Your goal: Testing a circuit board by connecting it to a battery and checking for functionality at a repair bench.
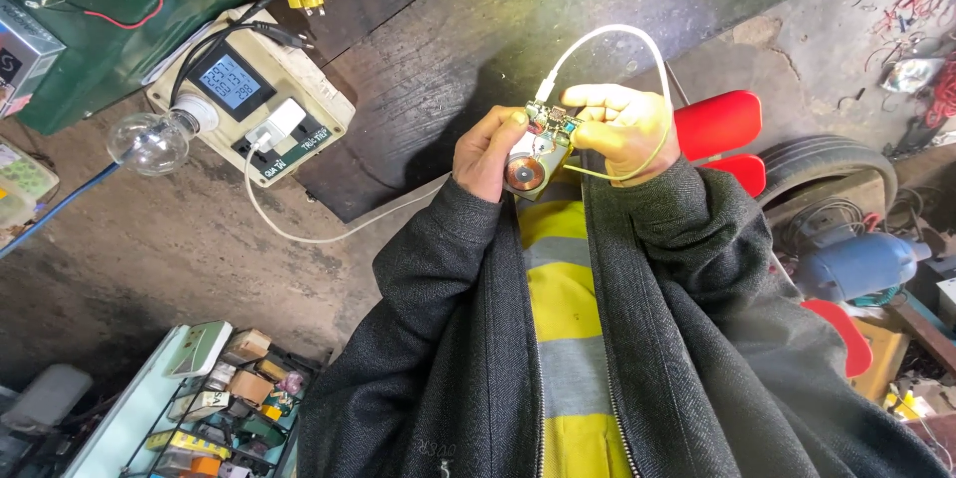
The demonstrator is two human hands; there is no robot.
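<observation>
My left hand [486, 151] grips a small circuit module [541, 142] that has a round copper coil [525, 173] on its lower part. My right hand [619, 124] pinches the module's top edge at its green board. A white cable [617, 32] plugs into the module's upper end and loops over my right hand. The same cable runs left across the dark bench to a white plug [276, 125] in a cream meter box [254, 90]. Both hands are held close in front of my chest, above my grey jacket and yellow shirt.
The meter box has a lit blue display [229, 81] and a clear light bulb [151, 142] at its left side. A green box [95, 30] stands at the upper left. A tray of small parts [234, 398] is at the lower left. Red stool pieces [719, 122], a tyre [832, 161] and a blue motor [861, 264] lie at the right.
</observation>
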